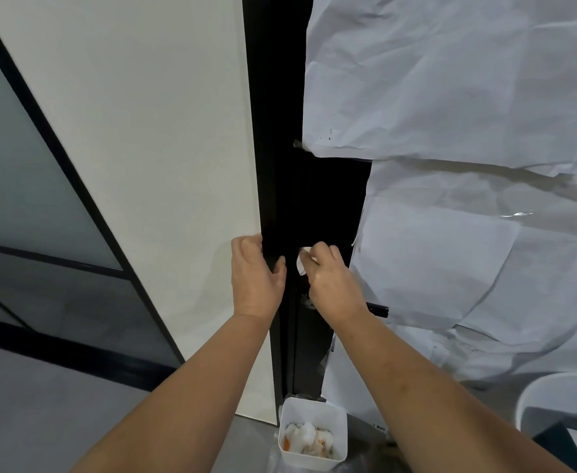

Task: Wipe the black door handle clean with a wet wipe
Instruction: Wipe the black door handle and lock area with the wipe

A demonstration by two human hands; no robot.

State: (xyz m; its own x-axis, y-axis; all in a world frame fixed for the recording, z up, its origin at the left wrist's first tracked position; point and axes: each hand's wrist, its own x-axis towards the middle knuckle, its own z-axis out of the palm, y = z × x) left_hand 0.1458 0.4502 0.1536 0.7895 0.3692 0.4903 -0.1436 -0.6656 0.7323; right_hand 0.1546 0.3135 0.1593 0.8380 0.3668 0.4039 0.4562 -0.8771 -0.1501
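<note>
A black door (324,199) stands between a white wall panel and sheets of white paper. My right hand (331,285) pinches a white wet wipe (301,262) against the door's dark face, just above the black door handle (377,308), whose lever tip sticks out to the right from under my wrist. My left hand (254,278) grips the black door edge (270,213), fingers curled round it, thumb on the dark face. Most of the handle is hidden by my right hand.
Crumpled white paper (468,97) covers the door's right part. A white wall panel (143,131) is at left, beside a frosted glass partition (24,182). On the floor below stands a small white bin (311,435) holding used wipes. A white round object (560,401) is at lower right.
</note>
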